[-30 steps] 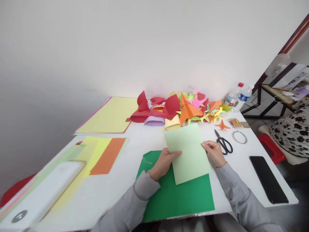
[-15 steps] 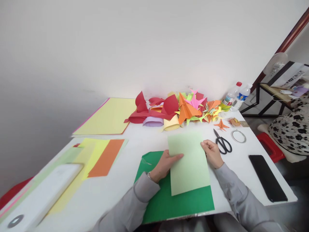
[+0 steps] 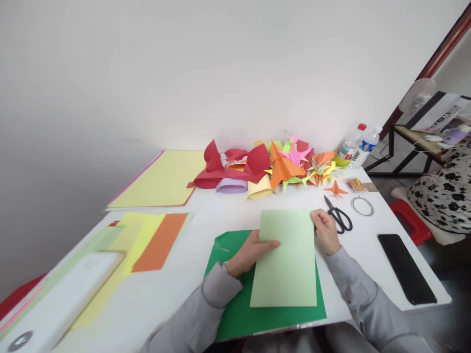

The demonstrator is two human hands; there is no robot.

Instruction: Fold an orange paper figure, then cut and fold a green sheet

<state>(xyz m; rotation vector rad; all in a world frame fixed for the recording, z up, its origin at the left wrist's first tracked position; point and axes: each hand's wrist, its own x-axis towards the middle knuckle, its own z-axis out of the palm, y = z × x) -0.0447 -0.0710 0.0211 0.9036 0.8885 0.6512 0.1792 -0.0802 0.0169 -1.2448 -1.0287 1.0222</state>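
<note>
Between my hands is a sheet of pale green paper (image 3: 285,274), upright lengthwise and without a visible fold. My left hand (image 3: 247,255) grips its left side, thumb across the front and fingers hidden behind. Thumb and fingertips of my right hand (image 3: 326,231) pinch the upper right corner. Beneath the sheet lies a dark green sheet (image 3: 235,314) at the table's front edge. Just beyond my right hand rest black-handled scissors (image 3: 338,215).
Folded paper shapes, including a red one (image 3: 213,169) and an orange one (image 3: 283,166), line the wall. Coloured paper (image 3: 158,242) and a white device (image 3: 69,299) lie left. At right are a black phone (image 3: 406,268), a wire ring (image 3: 362,206) and bottles (image 3: 351,147).
The pale green sheet has turned slightly clockwise and its lower edge has come nearer to me. Both hands keep their hold on it.
</note>
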